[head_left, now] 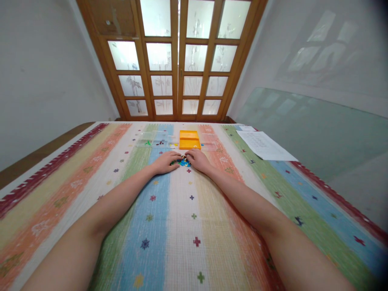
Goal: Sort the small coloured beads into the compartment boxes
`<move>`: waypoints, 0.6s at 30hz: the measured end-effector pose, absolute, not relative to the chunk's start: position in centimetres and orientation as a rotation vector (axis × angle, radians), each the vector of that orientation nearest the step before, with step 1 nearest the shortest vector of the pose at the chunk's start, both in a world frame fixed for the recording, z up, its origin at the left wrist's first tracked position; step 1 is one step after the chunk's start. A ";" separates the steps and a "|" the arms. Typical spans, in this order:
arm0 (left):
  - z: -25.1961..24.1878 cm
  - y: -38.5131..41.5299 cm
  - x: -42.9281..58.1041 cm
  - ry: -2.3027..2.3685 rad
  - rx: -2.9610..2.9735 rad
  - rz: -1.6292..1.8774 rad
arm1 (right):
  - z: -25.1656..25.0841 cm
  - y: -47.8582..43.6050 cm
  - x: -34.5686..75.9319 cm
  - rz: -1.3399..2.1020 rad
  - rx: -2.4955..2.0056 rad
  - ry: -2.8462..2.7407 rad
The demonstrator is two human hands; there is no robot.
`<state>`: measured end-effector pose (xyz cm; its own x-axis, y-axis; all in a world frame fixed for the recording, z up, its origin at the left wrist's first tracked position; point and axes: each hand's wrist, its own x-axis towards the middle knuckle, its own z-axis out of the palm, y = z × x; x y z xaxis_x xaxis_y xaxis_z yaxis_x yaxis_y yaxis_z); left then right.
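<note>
A small heap of tiny mixed-colour pieces (184, 162), blue, green, yellow and dark, lies on the striped tablecloth; they are too small to name. At its left edge rests my left hand (166, 162), fingers slightly apart and curved around the pieces. My right hand (197, 160) lies against the other side, its bent fingertips touching the upper right of the heap. Neither hand shows a piece gripped between its fingers, though some fingertips are hidden. Just beyond the hands is a yellow two-part box (189, 135), with a few small bits in its near compartment.
Clear plastic trays (142, 137) left of the yellow box hold green, dark red and yellow bits. Another clear tray (210, 141) on the right has a blue bit. Printed paper sheets (263, 144) lie farther right. A wooden glazed door (178, 60) stands behind the table.
</note>
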<state>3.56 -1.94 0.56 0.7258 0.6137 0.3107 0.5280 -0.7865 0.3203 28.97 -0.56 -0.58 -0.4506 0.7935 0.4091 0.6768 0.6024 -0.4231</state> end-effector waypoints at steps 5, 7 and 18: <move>1.2 -2.5 3.8 0.943 2.697 0.641 | -0.5 -0.5 28.9 0.356 -0.955 -2.322; 1.3 -2.7 3.9 0.904 2.705 0.655 | -0.5 -0.5 28.9 0.344 -0.994 -2.296; 1.7 -3.5 4.4 0.875 2.733 0.632 | -0.2 -0.2 29.6 0.365 -1.026 -2.297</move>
<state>4.38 -3.46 1.71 0.7329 0.5916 0.3359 0.5049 -0.8040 0.3142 29.55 -0.22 -0.23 -0.5284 0.7470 0.4034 0.5850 0.6648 -0.4646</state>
